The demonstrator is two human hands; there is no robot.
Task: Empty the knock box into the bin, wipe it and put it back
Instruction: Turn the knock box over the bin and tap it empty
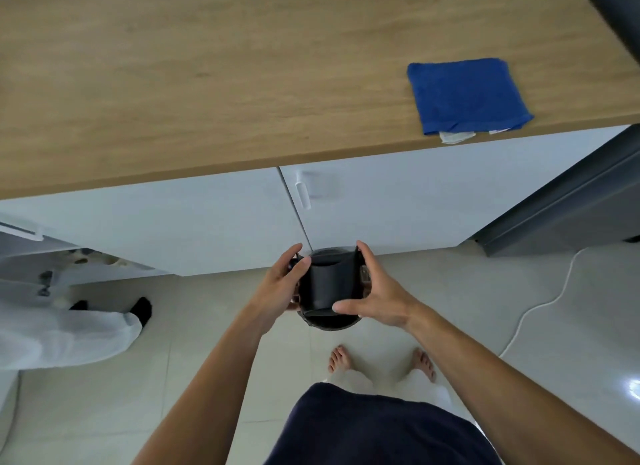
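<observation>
Knock box held low over the bin, below the desk edge, open floor around. Left hand and right hand clamp its sides, arms stretched forward. Blue cloth lies on the desk, up right of the box, near the edge.

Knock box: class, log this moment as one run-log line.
stage: emptying | knock box: held by left hand and right hand over bin | blue cloth: folded on counter, untouched

Home kitchen, wooden countertop, white cabinets, tiled floor
</observation>
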